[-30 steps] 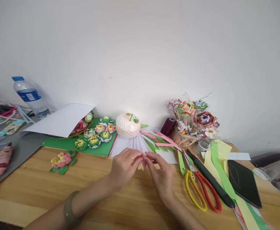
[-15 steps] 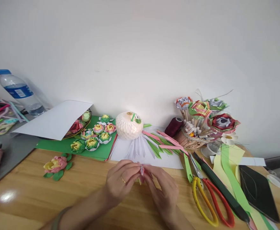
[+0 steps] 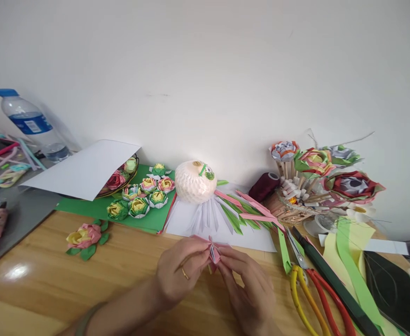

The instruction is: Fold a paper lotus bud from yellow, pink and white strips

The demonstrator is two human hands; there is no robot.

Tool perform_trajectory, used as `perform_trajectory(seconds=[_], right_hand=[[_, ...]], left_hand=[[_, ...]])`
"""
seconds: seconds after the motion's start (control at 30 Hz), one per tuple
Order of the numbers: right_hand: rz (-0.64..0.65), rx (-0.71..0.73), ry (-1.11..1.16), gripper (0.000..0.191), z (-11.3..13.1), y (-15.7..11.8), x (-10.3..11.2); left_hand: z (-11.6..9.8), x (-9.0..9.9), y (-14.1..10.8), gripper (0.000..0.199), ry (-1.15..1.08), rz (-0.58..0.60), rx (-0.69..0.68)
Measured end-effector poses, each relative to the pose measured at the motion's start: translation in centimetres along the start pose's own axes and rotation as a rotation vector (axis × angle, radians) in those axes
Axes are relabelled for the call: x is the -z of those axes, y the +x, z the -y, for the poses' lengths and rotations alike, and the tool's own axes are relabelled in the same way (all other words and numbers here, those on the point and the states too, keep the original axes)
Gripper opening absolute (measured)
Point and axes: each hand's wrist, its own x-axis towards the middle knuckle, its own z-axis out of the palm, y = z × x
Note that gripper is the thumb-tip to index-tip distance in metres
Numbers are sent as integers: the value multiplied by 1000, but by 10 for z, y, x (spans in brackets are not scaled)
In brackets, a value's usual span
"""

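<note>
Between my two hands, low in the middle of the view, is a small folded pink paper piece (image 3: pixel 213 252) with white inner folds. My left hand (image 3: pixel 181 267), with a gold ring, pinches its left side. The fingertips of my right hand (image 3: pixel 247 280) grip its right side. Beyond them, folded strips in white, green and pink (image 3: pixel 231 207) lie fanned on a white sheet (image 3: pixel 180 228), next to a round white netted object (image 3: pixel 195 183). A pink and yellow paper flower (image 3: pixel 84 236) with green leaves rests on the wood at the left.
Several paper flowers (image 3: pixel 139 206) sit on green paper (image 3: pixel 156 225). A white sheet (image 3: pixel 86 170) covers part of a basket. At the right are scissors (image 3: pixel 301 266), a dark green cutter (image 3: pixel 338 280), a thread spool (image 3: pixel 264 185) and a flower basket (image 3: pixel 282 207). A bottle (image 3: pixel 31 123) stands back left.
The view has shifted, so the table items appear moved. The pink paper piece is more visible between my fingers, with its folds spread wider. Both hands still hold it.
</note>
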Motion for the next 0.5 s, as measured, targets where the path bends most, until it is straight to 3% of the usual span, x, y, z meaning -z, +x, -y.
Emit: perform_trajectory(seconds=[0.1,0.27,0.5], right_hand=[[1,52,-53,14,0,-1,2],[48,166,-51,27,-2,-5,8],[118,153,-44,32,2,-5,16]], left_hand=[[1,1,-3,20,-11,3,1],[1,9,-1,19,45,28,-168],[0,15,-2,16,31,69,-187]])
